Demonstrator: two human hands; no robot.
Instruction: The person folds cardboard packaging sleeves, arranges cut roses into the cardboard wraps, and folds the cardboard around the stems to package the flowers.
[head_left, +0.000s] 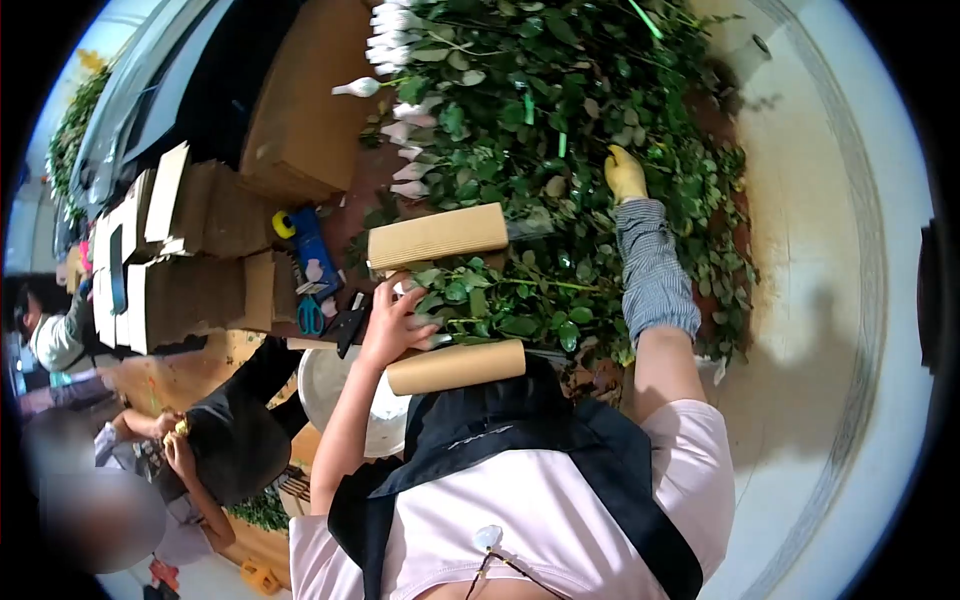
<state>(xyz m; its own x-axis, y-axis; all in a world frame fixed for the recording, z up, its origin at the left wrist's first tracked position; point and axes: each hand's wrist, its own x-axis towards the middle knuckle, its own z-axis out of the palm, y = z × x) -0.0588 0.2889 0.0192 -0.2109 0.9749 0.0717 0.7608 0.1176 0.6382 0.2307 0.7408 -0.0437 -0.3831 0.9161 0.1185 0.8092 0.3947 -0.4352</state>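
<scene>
My left hand [398,325] is bare, its fingers spread and bent against the head end of a leafy bunch of roses [520,295]. Pale patches show at its fingertips; I cannot tell whether they are blooms or coverings. The bunch lies between a corrugated cardboard wrap [440,237] and a rolled cardboard edge [456,368] closer to my body. My right hand [626,174], in a yellow glove with a checked sleeve above it, reaches into the large pile of roses [560,90]. Its fingers look pressed together; leaves hide whatever they hold.
Folded cardboard [195,290] is stacked at the left. Blue scissors [310,315] and a blue tape dispenser [315,250] lie beside it. A round pale container [335,395] stands below my left forearm. Another person [180,450] sits at the lower left; a white wall [820,250] borders the right.
</scene>
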